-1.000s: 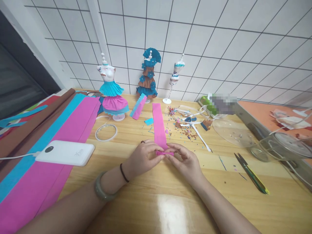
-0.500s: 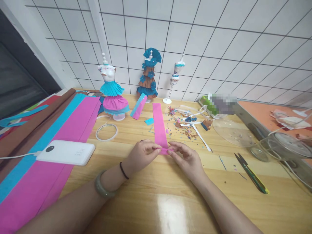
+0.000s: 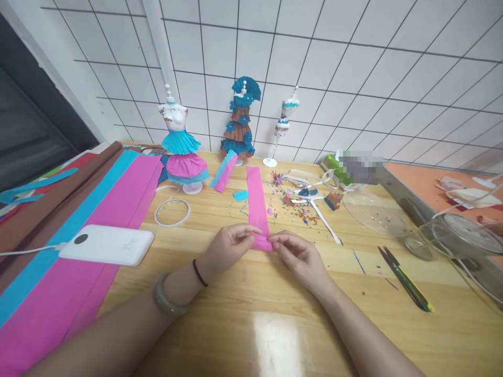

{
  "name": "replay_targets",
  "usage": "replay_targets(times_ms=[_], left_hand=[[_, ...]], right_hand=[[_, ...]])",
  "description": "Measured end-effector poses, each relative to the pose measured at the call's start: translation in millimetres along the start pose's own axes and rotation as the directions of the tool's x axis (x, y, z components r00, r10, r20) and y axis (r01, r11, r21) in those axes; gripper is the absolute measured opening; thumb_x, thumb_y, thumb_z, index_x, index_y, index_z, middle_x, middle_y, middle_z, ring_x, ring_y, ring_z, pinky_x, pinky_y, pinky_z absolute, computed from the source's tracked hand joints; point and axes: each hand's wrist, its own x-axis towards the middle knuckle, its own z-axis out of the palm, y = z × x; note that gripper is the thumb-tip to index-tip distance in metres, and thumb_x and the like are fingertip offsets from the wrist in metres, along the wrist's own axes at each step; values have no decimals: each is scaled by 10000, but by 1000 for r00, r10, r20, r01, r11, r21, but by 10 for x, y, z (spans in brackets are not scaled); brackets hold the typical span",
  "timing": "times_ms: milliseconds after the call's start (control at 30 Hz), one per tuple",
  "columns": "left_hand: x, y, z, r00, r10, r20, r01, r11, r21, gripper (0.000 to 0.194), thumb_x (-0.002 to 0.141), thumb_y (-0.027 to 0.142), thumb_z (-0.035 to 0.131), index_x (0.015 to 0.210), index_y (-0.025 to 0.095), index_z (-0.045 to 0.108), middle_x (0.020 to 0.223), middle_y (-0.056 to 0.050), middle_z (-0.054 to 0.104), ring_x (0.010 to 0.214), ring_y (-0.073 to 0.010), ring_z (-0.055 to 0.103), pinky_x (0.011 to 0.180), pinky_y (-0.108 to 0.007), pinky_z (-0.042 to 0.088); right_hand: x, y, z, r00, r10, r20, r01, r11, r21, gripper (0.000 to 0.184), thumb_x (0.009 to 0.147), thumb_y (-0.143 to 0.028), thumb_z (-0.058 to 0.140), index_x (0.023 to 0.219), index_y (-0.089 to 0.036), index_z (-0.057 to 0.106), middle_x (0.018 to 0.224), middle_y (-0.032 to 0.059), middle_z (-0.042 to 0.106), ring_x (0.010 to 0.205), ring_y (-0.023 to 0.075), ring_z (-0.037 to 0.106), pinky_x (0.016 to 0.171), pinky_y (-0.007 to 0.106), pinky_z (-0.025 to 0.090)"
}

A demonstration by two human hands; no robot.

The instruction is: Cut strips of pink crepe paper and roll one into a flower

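Note:
A strip of pink crepe paper runs away from me across the wooden table, its near end pleated into narrow folds. My left hand pinches the left edge of that folded end between thumb and fingers. On the opposite edge, my right hand grips the same folds in a pinch. Beyond the strip stand a mannequin in a blue and pink paper skirt, one in a tiered brown and blue paper dress, and a mostly bare mannequin.
Left of my hands lie a roll of tape, a white power bank and large pink paper sheets. To the right are paper scraps, thread snips, a clear plastic disc and a glass jar.
Both hands still pinch the pink strip's near end. The folded end now lies flatter and shows more of its pleats, and my fingers have shifted slightly along it.

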Motion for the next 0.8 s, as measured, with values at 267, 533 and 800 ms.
replay_targets(times_ms=[267,533,800], left_hand=[[4,-20,24,1000,-6,26,7,1000,-29,217,766,214,569,933,120,672,903,-66,708,817,-170,650,742,-254,511],[11,-22,46,1000,9,-6,-9,1000,-6,191,735,203,615,897,134,688,915,-67,703,814,-159,652,742,-236,510],[5,-14,29,996,72,-52,-62,985,162,156,734,160,614,861,161,704,805,-32,695,678,-114,610,633,-199,484]], right_hand=[[-5,92,54,998,51,-45,-47,996,79,209,740,-325,644,886,-177,664,761,42,639,664,138,560,622,265,458],[-4,75,41,996,-41,-73,37,998,-58,199,764,-299,624,913,-178,680,757,48,625,674,143,556,629,278,460],[9,75,28,995,-97,-37,91,987,-132,196,791,-317,594,898,-184,691,765,65,650,671,156,580,613,281,468]])
